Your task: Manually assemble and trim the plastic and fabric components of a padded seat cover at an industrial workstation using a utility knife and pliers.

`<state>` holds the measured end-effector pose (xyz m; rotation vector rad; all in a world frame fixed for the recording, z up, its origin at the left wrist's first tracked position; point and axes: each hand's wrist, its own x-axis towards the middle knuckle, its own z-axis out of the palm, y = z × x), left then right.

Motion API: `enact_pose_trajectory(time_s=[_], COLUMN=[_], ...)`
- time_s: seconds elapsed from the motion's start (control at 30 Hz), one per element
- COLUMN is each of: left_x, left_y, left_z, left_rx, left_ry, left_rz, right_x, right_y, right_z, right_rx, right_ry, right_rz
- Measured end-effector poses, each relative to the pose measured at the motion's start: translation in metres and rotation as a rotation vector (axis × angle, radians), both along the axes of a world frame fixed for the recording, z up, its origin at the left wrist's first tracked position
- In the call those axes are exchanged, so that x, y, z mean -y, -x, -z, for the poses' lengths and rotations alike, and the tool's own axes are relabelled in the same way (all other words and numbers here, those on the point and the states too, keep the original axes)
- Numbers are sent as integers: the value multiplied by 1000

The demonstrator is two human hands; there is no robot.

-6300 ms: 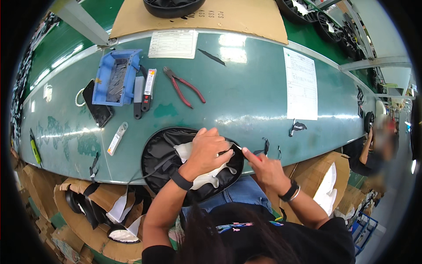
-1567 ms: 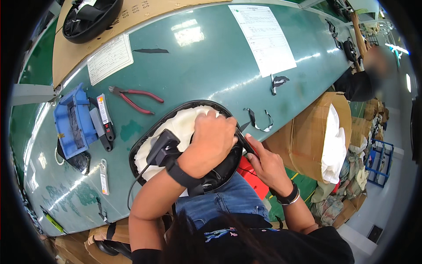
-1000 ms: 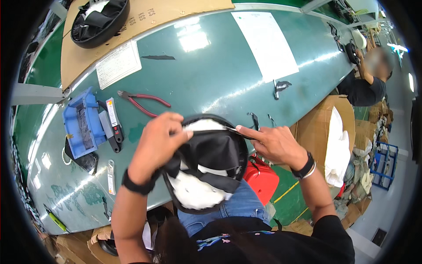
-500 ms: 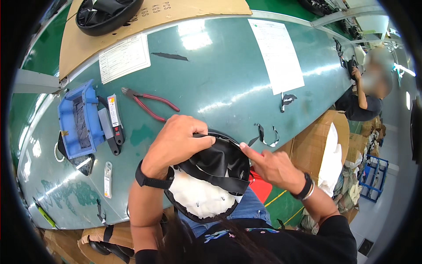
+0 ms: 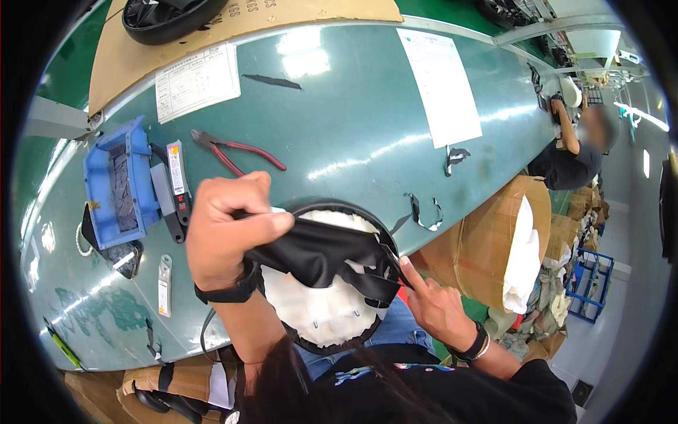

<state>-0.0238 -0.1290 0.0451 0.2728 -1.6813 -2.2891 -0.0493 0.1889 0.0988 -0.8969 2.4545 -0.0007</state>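
A round padded piece (image 5: 300, 307) with a black rim and cream padding rests at the table's edge over my lap. A few staples show in the padding. My left hand (image 5: 226, 230) is closed on a loose flap of black leather-like material (image 5: 318, 258), stretching it up and left across the round piece. At the flap's right end is my right hand (image 5: 441, 307), its index finger extended along the rim and the other fingers curled. A thin pale edge shows by that fingertip; what the hand holds is mostly hidden.
On the green table (image 5: 339, 127) lie red-handled cutting pliers (image 5: 236, 148), a blue bin (image 5: 116, 191), box cutters (image 5: 173, 191), paper sheets (image 5: 445, 85) and black scraps (image 5: 424, 212). Cardboard boxes (image 5: 487, 240) stand at right. A co-worker (image 5: 572, 148) sits at the far right.
My left hand has pulled the black flap left and toward me, baring padding at the far rim. My right hand has moved slightly right and nearer along the edge.
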Motion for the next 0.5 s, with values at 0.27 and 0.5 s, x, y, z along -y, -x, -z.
enact_pose_trajectory(time_s=[0.27,0.5], left_x=[9,-3], left_y=[-15,-7], left_z=[5,-5], left_rx=[111,82], left_ry=[195,424], left_rz=[47,362], right_x=[-17,33], right_y=[-12,46], right_z=[2,-11], right_rx=[161,-65], right_ry=[114,146], right_rz=[103,-262])
